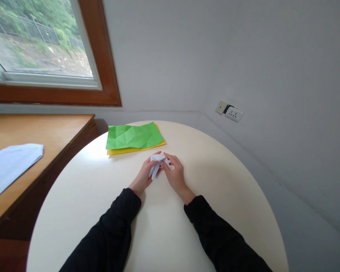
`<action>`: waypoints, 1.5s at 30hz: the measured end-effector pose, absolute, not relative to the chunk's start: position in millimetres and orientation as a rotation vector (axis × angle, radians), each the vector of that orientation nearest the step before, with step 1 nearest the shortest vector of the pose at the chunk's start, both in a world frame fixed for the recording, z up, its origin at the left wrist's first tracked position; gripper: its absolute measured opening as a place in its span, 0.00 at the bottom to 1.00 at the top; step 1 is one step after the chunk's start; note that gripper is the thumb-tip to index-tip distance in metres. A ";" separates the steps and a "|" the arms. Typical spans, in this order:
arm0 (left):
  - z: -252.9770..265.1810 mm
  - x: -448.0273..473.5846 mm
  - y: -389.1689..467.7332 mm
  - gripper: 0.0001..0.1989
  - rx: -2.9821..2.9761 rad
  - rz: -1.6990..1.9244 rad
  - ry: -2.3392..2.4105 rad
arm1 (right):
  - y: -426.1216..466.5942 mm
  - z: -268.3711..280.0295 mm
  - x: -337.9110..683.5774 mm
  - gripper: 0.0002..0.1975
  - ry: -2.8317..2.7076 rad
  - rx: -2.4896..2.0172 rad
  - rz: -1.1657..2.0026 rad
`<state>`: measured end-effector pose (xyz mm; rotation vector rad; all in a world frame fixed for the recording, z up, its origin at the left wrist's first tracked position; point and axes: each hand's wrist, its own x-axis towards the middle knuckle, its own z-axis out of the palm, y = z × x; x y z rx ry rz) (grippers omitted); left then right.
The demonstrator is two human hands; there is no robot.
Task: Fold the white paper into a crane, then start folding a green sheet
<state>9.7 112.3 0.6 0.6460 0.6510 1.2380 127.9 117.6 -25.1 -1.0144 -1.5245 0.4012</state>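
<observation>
A small piece of folded white paper (155,170), with pointed flaps hanging down toward me, is held between both hands above the round table. My left hand (144,174) is closed on its left side, the thumb lying over the upper folds. On the right edge, my right hand (175,173) pinches the paper between thumb and fingers. Some of the folds are hidden behind the fingers. Just beyond the hands lies a creased green sheet of paper (133,136), on top of a yellow sheet (121,152).
The round cream table (164,234) has its curved edge near the walls. To the left stands a wooden desk (53,128) with a pale blue-white folded item (14,166) on it. A wall socket (234,113) sits at right, and a wood-framed window (112,75) at upper left.
</observation>
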 end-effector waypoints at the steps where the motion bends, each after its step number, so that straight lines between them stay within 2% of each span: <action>1: 1.4 9.5 112.2 0.22 0.641 1.234 0.653 | 118.1 -24.9 128.2 0.15 -1.515 -1.026 0.404; 8: -3.9 7.6 116.7 0.25 0.627 1.207 0.563 | 119.9 -24.9 129.0 0.11 -1.464 -1.082 0.503; 17: -2.1 6.2 116.4 0.16 0.545 1.174 0.638 | 121.3 -26.6 127.4 0.08 -1.312 -1.059 0.696; 26: -3.0 6.7 116.1 0.17 0.605 1.181 0.636 | 120.0 -26.6 127.5 0.11 -1.330 -1.026 0.822; 35: -4.3 5.5 120.7 0.14 0.561 1.239 0.656 | 119.6 -21.4 128.4 0.08 -1.291 -0.911 0.922; 41: -2.0 5.7 118.0 0.18 0.624 1.242 0.761 | 119.6 -17.8 129.2 0.08 -1.284 -0.901 0.973; 45: -5.8 5.6 119.8 0.21 0.646 1.282 0.798 | 120.3 -20.3 126.7 0.12 -1.303 -0.887 1.053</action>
